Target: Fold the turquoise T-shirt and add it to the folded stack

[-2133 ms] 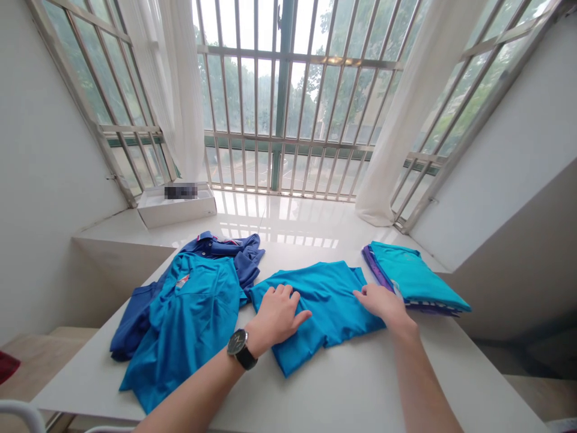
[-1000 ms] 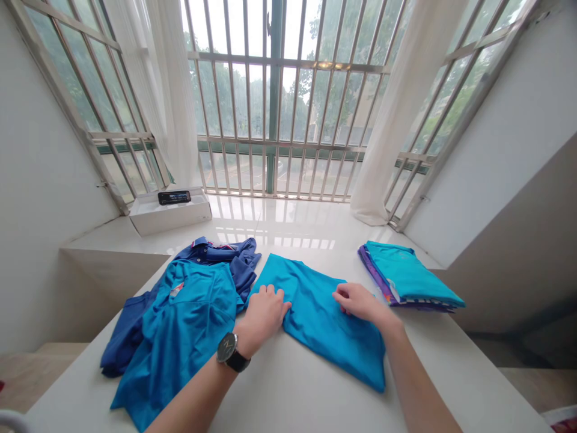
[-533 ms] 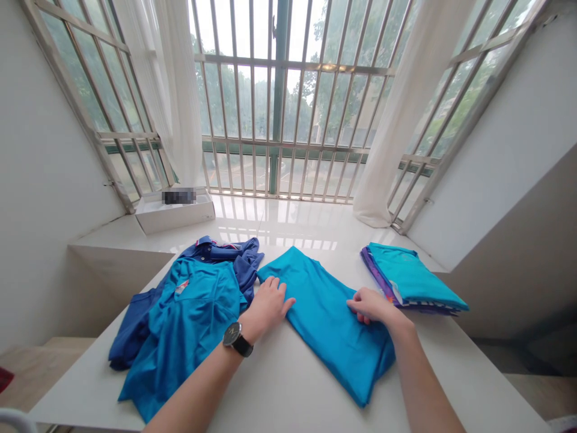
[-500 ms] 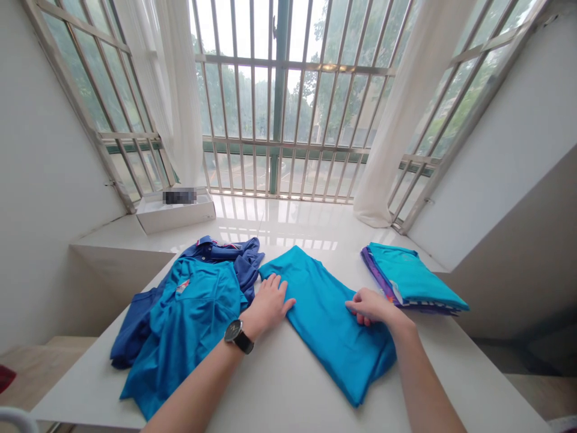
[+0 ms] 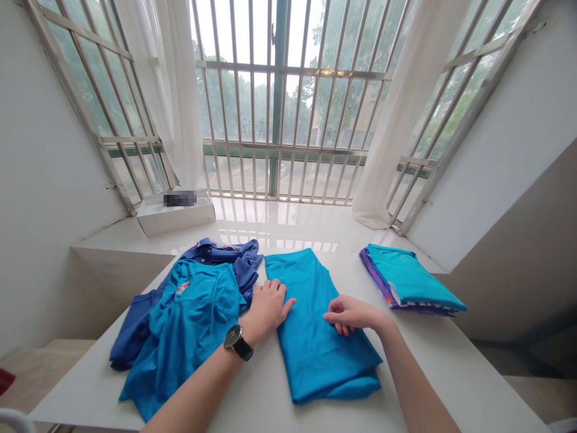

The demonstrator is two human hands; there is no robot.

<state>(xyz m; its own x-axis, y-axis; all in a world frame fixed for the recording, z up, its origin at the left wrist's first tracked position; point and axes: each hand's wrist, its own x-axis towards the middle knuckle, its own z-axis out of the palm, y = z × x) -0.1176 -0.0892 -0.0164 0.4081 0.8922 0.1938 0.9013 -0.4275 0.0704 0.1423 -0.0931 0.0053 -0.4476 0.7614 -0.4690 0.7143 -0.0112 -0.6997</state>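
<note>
A folded bright blue shirt (image 5: 311, 349) lies on the white table in front of me, its long side running towards me. My left hand (image 5: 269, 307), wearing a black watch (image 5: 237, 341) on its wrist, rests open with spread fingers along the shirt's left edge. Over the shirt's right part, my right hand (image 5: 345, 314) is closed with curled fingers, the thumb against the index finger, on the fabric. Beside my left forearm lies another blue shirt (image 5: 198, 313), loosely spread over a dark blue polo shirt (image 5: 247, 264).
On the right stands a stack of folded clothes (image 5: 419, 279), turquoise on top and purple below. A white box (image 5: 175, 219) sits on the window sill at the back left. Metal window bars (image 5: 297, 108) and white curtains (image 5: 383, 156) rise behind the table (image 5: 428, 367).
The folded blue shirt has turned on the table, its near end swinging left. My right hand has moved left with it. My left hand has stayed nearly in place.
</note>
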